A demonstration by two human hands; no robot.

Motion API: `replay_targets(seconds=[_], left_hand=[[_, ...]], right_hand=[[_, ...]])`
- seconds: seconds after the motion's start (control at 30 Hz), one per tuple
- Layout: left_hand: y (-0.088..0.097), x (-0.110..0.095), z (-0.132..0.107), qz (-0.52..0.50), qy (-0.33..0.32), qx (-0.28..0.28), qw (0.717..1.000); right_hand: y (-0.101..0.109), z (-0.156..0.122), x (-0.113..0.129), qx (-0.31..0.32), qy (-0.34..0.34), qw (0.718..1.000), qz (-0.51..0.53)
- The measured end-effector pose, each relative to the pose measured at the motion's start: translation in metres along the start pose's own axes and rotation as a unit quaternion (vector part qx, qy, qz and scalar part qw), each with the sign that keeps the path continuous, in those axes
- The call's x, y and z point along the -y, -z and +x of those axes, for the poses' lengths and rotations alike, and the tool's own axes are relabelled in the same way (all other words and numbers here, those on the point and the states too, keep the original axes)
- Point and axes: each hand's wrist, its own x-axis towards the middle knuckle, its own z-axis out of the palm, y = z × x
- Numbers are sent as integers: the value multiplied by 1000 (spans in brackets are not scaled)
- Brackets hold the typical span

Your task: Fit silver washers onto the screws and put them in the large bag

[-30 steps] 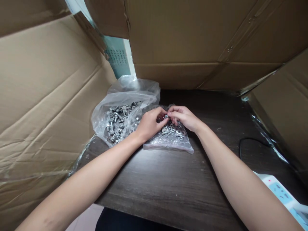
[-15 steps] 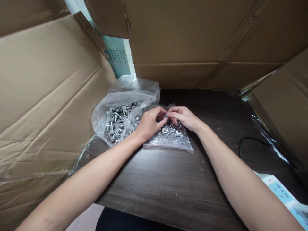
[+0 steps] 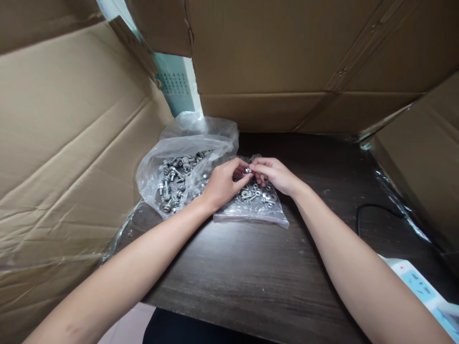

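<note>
A small shiny metal bolt (image 3: pixel 247 170) is pinched between the fingertips of both hands. My left hand (image 3: pixel 225 184) closes thumb and forefinger around its left end. From the other side, my right hand (image 3: pixel 271 173) has its thumb and forefinger closed on the right end; whether a nut or washer is there is too small to tell. Beneath the hands lies a clear zip bag (image 3: pixel 251 216) with loose bolts, nuts and washers (image 3: pixel 266 196) on or in it. Left of my left hand, an open plastic bag (image 3: pixel 150 167) holds many bolts with washers (image 3: pixel 172 179).
Cardboard walls (image 3: pixel 287 52) enclose the dark wooden table (image 3: pixel 229 267) at the left, back and right. A white and blue power strip (image 3: pixel 416 282) lies at the right beside my forearm, with a black cable (image 3: pixel 373 206) behind it.
The bolt between my fingertips has turned or shifted slightly and shows a little more. Both hands otherwise keep nearly the same place; the bags have not moved.
</note>
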Motion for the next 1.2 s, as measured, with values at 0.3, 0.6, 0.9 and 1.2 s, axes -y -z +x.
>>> replay_targets(seconds=[0.3,0.6,0.9,1.2], left_hand=[[-1,-1,0,6,-7,-4,1000],[-1,-1,0,26,-27,-9,999],[0,0,0,29,-26,-9,999],[-1,3,1,16,-14,-10,1000]], right_hand=[[1,2,-4,-7,-7,1000,18],[1,2,-2,-7,-10,1000,23],[1,1,-1,-3,-6,1000,9],[0,0,0,3,4,1000,-5]])
